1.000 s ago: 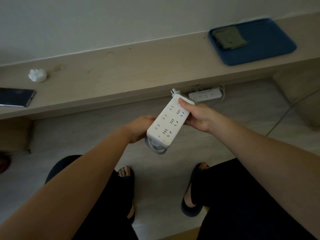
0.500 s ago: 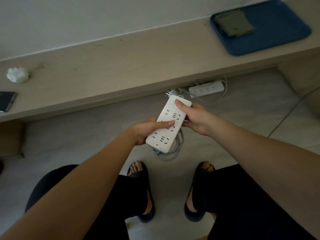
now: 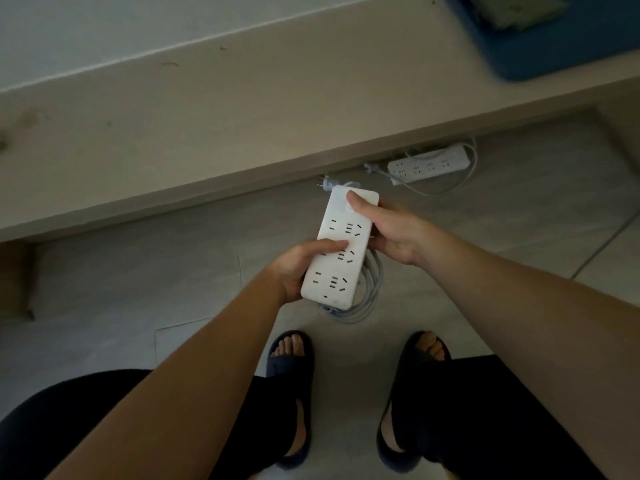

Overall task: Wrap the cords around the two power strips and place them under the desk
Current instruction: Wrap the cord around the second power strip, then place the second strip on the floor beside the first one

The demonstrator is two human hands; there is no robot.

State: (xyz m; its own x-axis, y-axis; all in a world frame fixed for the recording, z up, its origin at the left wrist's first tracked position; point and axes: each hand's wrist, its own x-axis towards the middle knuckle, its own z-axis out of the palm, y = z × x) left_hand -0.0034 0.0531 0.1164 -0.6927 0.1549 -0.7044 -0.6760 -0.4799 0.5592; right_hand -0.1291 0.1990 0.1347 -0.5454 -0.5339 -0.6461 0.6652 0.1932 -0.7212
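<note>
1. While you keep your hold, the power strip [image 3: 341, 251] has sunk lower before the bench [image 3: 207, 133], cord [image 3: 370, 289] looped underneath.
2. The second power strip [image 3: 429, 163] lies on the floor [image 3: 138, 278] under the bench edge.
3. Your left hand [image 3: 298, 268] and right hand [image 3: 391, 233] fingers [image 3: 329, 244] clamp the strip's sides, thumbs across its sockets.

A blue mat [image 3: 561, 46] lay at the upper right, an olive cloth [image 3: 512, 10] on it. Two dark slippers [image 3: 289, 370] stood on the pale tiled floor [image 3: 138, 278] at lower centre. A thin cable [image 3: 606, 244] crossed the floor at the right edge.
</note>
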